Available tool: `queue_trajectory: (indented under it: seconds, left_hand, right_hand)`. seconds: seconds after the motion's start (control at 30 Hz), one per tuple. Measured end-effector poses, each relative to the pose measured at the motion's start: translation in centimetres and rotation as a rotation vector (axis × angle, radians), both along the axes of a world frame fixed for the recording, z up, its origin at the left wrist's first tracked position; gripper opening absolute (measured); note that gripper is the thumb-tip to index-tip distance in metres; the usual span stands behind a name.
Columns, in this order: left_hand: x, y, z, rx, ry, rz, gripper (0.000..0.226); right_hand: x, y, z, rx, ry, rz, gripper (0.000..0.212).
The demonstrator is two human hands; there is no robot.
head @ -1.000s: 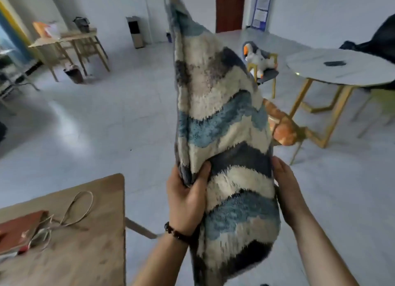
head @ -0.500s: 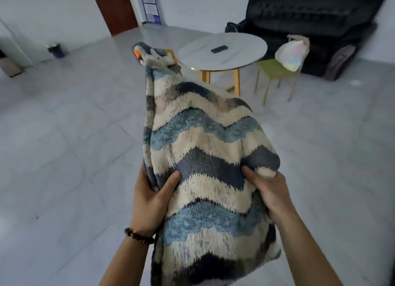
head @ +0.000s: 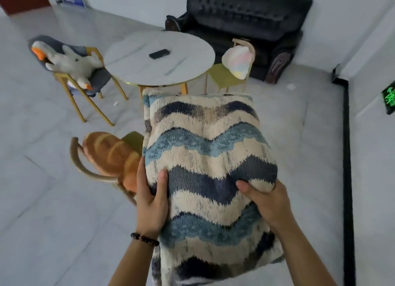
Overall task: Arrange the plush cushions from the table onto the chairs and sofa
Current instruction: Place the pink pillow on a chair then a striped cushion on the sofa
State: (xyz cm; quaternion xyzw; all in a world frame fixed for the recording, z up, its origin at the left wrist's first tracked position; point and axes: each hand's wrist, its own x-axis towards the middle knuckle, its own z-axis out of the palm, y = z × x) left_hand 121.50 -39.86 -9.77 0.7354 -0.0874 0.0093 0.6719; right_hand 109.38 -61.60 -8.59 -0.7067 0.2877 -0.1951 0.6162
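Note:
I hold a large plush cushion (head: 205, 157) with wavy blue, navy and cream stripes flat in front of me. My left hand (head: 150, 202) grips its left edge and my right hand (head: 267, 202) grips its right side. A bread-shaped cushion (head: 111, 155) lies on a green chair (head: 132, 139) just left of it. A goose plush (head: 72, 65) rests on a grey chair (head: 100, 78) farther left. A pastel cushion (head: 237, 61) leans on another green chair (head: 222, 76). The black sofa (head: 245, 22) stands at the back.
A round white table (head: 136, 59) with a dark remote (head: 159, 53) on it stands between the chairs. A black strip (head: 347, 157) runs along the floor at the right by a white wall. Open tiled floor lies to the left and right of me.
The view has turned and dropped toward the round table and sofa, which are now closer. The cushion has come down from upright to lying flat in both hands.

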Motion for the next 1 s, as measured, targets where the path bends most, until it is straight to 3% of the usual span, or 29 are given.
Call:
queue_trajectory:
  seconds: [0.2,0.33,0.5,0.73,0.9,1.0]
  left_hand:
    - [13.2,-13.9,1.6,0.041,0.047,-0.215,0.066]
    - [20.2,-25.6,-0.1,0.086,0.037,-0.335,0.046]
    - [28.1,-41.9,-1.4,0.126,-0.023,-0.348,0.029]
    - [40.0,-58.1,3.5,0.020,-0.035,-0.333,0.019]
    - [50.2,-67.3,2.5,-0.095,0.168,-0.308,0.035]
    - [57.0,-74.3,0.9,-0.127,0.171,-0.316,0.044]
  right_hand:
    - [7.2,-11.0,0.2,0.013,-0.009,-0.221,0.078]
    - [11.9,-20.1,-2.3,0.095,-0.017,-0.344,0.095]
    - [19.7,-34.4,-3.2,0.316,-0.102,-0.504,0.099]
    - [32.9,-53.3,2.3,0.257,-0.066,-0.483,0.059]
    - [44.3,-64.6,1.7,-0.010,0.021,-0.348,0.039]
    - [52.2,-71.8,0.0,-0.115,0.065,-0.323,0.038]
